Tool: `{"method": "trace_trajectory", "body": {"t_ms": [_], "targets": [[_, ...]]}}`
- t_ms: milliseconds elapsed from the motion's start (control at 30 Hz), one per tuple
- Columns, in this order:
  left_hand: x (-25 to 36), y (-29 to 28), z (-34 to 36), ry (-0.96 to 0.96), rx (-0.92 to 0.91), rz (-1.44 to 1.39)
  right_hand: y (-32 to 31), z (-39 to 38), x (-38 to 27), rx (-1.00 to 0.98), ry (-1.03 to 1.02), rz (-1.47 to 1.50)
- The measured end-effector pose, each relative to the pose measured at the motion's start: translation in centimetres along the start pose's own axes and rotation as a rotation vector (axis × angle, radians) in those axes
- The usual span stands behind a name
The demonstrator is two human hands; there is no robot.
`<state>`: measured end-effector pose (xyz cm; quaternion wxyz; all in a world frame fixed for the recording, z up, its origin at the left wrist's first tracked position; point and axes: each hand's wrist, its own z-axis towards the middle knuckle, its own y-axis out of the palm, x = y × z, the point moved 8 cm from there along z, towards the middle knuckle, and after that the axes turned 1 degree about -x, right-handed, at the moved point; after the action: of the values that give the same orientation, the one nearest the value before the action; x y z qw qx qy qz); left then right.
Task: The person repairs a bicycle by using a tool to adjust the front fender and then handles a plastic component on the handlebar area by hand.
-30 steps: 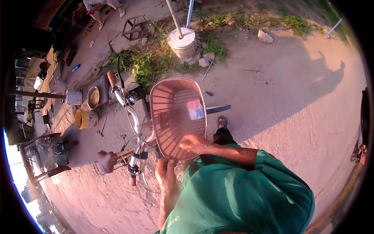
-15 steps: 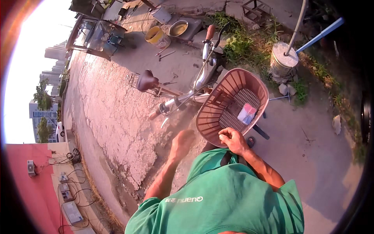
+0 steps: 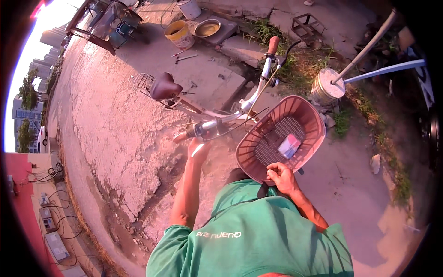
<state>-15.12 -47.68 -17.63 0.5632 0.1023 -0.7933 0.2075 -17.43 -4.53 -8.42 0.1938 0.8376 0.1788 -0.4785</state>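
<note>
A silver bicycle handlebar (image 3: 251,102) with brown grips stands ahead of me, and a brown plastic basket (image 3: 264,131) is on its front. My left hand (image 3: 198,151) is at the left grip (image 3: 181,136), behind the pale brake lever (image 3: 197,149); its fingers are mostly hidden and blurred. My right hand (image 3: 282,179) is closed, thumb against curled fingers, at the near rim of the basket. Whatever it may hold is too small to make out. Inside the basket lies a small red, white and blue packet (image 3: 290,146). The brown saddle (image 3: 164,87) is farther back.
At right stands a concrete-filled bucket (image 3: 328,87) with a pole and a blue bar beside it. A yellow bucket (image 3: 179,35), a metal basin (image 3: 207,28) and hand tools (image 3: 186,57) lie beyond the bicycle. A three-wheeled cart (image 3: 108,25) is at far left. The pavement (image 3: 124,138) is cracked.
My left hand has moved forward and left to the left end of the handlebar. The handlebar and basket sit slightly turned in view. My right hand stays closed by the basket rim.
</note>
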Motion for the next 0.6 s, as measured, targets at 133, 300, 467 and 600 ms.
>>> {"method": "trace_trajectory", "body": {"t_ms": [133, 300, 467, 600], "targets": [[-0.5, 2.9, 5.5, -0.242, -0.182, -1.241, -1.2, -0.1, -1.1, 0.162, -0.018, -0.181], [5.2, 3.6, 6.8, -0.170, -0.444, -1.455, -1.5, 0.1, -0.9, 0.269, 0.006, -0.144], [-0.4, 0.3, 1.8, -0.166, -0.100, -0.968, -0.7, 0.4, -1.4, 0.285, 0.012, -0.225], [-4.0, 3.1, -6.4, -0.436, -0.032, -1.003, 0.7, 1.7, -0.9, 0.124, 0.059, -0.225]]}}
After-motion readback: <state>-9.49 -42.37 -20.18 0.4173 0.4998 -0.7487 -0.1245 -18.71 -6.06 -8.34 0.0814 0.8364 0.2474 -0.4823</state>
